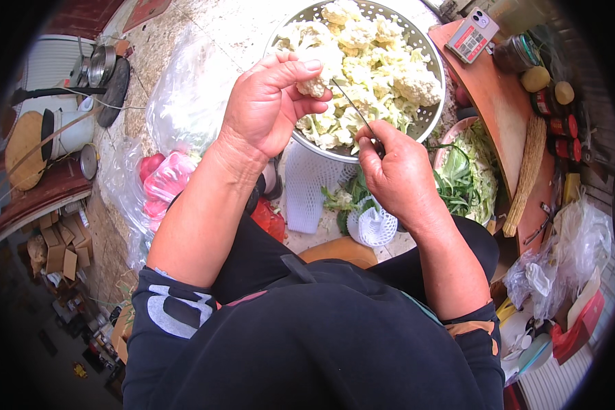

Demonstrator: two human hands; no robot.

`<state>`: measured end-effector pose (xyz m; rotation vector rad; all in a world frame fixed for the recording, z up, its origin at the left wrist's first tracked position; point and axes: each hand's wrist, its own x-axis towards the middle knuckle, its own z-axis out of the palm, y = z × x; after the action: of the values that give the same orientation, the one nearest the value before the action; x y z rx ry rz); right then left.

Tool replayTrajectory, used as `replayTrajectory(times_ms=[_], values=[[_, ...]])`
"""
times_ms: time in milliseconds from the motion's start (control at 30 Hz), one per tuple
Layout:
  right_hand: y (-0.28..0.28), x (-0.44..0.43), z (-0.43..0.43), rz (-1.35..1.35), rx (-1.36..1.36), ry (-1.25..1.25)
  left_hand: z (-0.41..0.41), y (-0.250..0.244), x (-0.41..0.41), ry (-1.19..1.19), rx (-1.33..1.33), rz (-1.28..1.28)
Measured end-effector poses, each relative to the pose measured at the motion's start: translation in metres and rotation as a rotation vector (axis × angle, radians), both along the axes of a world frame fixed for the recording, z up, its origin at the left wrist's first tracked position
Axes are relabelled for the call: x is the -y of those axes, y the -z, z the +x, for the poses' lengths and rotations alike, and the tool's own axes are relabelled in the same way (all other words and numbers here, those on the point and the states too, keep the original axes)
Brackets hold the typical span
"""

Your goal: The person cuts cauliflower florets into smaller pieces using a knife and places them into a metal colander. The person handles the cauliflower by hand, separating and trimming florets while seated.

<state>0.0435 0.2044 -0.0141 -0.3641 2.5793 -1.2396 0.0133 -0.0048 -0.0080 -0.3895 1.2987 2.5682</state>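
My left hand (pixel 271 100) grips a pale cauliflower piece (pixel 313 84) over the left part of a perforated metal colander (pixel 437 110). Cut cauliflower florets (pixel 376 77) fill much of the colander. At its near rim, my right hand (pixel 397 164) is closed around the handle of a thin-bladed knife (pixel 352 105). The blade points up and left, its tip close to the held cauliflower. Most of the handle is hidden in my fingers. White foam netting (pixel 310 189) and green leaves (pixel 346 197) lie on the floor below the colander.
Right of the colander stands a pink-rimmed basin (pixel 453 128) of shredded greens. A wooden table (pixel 499 102) at the right holds a phone (pixel 472 35), a straw brush (pixel 528 177) and jars (pixel 515 54). Clear plastic bags (pixel 184 97) and a pink bag (pixel 170 177) lie on the left.
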Motion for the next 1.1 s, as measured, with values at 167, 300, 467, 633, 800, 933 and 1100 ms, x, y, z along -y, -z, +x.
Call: replayTrajectory(times_ms=[167, 300, 467, 633, 800, 933, 1100], values=[[-0.002, 0.0, -0.001, 0.018, 0.025, -0.007, 0.002, -0.01, -0.004, -0.051, -0.117, -0.139], [0.001, 0.001, -0.001, 0.038, -0.006, -0.002, 0.006, -0.013, -0.009, -0.127, -0.154, -0.2], [0.0, 0.001, -0.003, 0.075, -0.023, -0.001, 0.009, -0.016, -0.014, -0.197, -0.185, -0.221], [0.003, -0.001, -0.009, 0.186, 0.035, -0.021, 0.011, -0.014, -0.011, -0.194, -0.215, -0.236], [0.02, -0.01, -0.003, 0.229, 0.083, 0.029, 0.006, -0.027, -0.004, -0.253, -0.313, -0.205], [0.016, -0.011, -0.012, 0.114, 0.011, 0.118, 0.006, -0.022, -0.002, -0.152, -0.222, -0.201], [0.013, -0.008, -0.018, 0.1, 0.036, 0.174, 0.004, -0.014, 0.002, -0.063, -0.083, -0.024]])
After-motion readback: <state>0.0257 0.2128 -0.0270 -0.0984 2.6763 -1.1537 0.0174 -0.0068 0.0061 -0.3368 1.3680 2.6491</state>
